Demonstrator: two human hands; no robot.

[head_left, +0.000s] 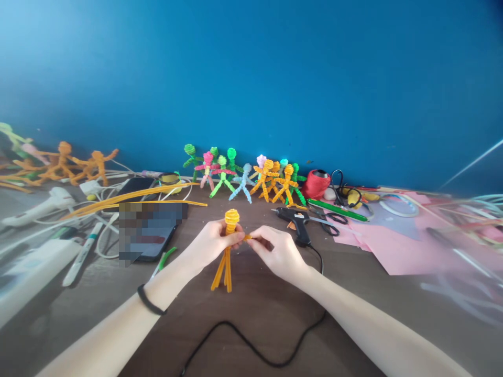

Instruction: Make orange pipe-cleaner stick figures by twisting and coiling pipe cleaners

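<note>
An orange pipe-cleaner figure [231, 217] is held upright over the table, its coiled round head on top and several straight stems hanging below. My left hand [214, 242] is closed around its body, just under the head. At its right side, my right hand [277, 250] pinches a short orange piece that sticks out of the figure. The fingertips of both hands are close together. Part of the figure's body is hidden behind my left fingers.
Finished pipe-cleaner figures [222, 175] stand along the blue wall [251, 78]. A black glue gun [296, 222] lies to the right, its cord [251, 352] curving across the front. Leftward are a phone [157, 230], loose orange pipe cleaners [133, 196] and white cables. Pink paper [393, 246] lies right.
</note>
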